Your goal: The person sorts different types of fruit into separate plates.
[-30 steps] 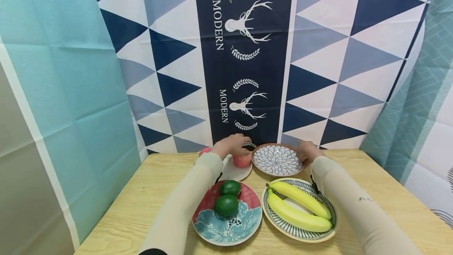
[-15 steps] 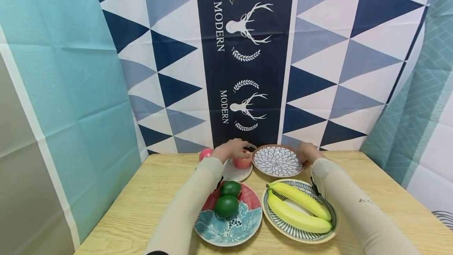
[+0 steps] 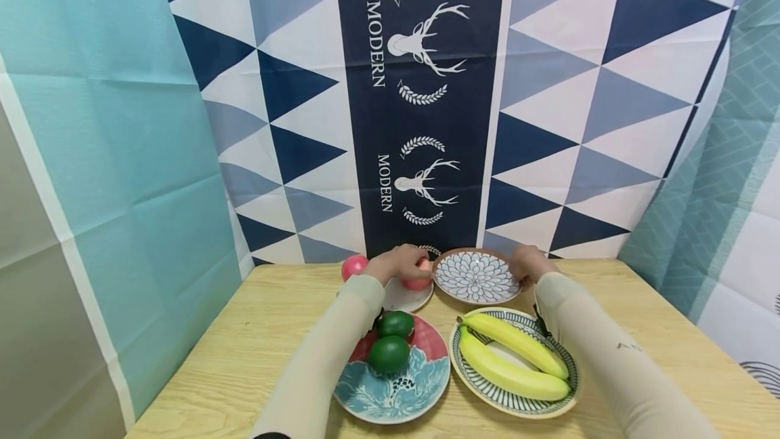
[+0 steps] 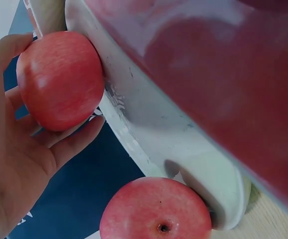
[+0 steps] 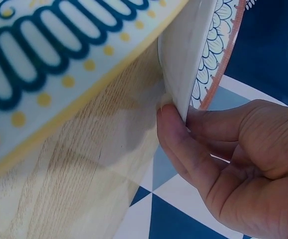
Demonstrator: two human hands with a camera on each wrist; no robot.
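At the back of the table my left hand (image 3: pixel 399 264) has its thumb and fingers round a red apple (image 4: pixel 61 79), which sits at the rim of a small white plate (image 3: pixel 405 300). A second red apple (image 4: pixel 156 211) lies at the plate's left end. To the right, a brown-rimmed plate with a petal pattern (image 3: pixel 478 278) shows nothing on it. My right hand (image 3: pixel 531 263) pinches its right rim; in the right wrist view the thumb (image 5: pixel 218 122) is on the inner side and the fingers are underneath.
In front stands a red and blue floral plate (image 3: pixel 420 391) bearing two dark green avocados (image 3: pixel 388 354). Beside it, a striped plate (image 3: pixel 481 391) holds two bananas (image 3: pixel 518 374). A patterned cloth (image 3: pixel 420 87) hangs right behind the wooden table (image 3: pixel 244 351).
My left hand has come down from just above the apple, and its fingers now wrap it. The right hand stays at the petal plate's rim.
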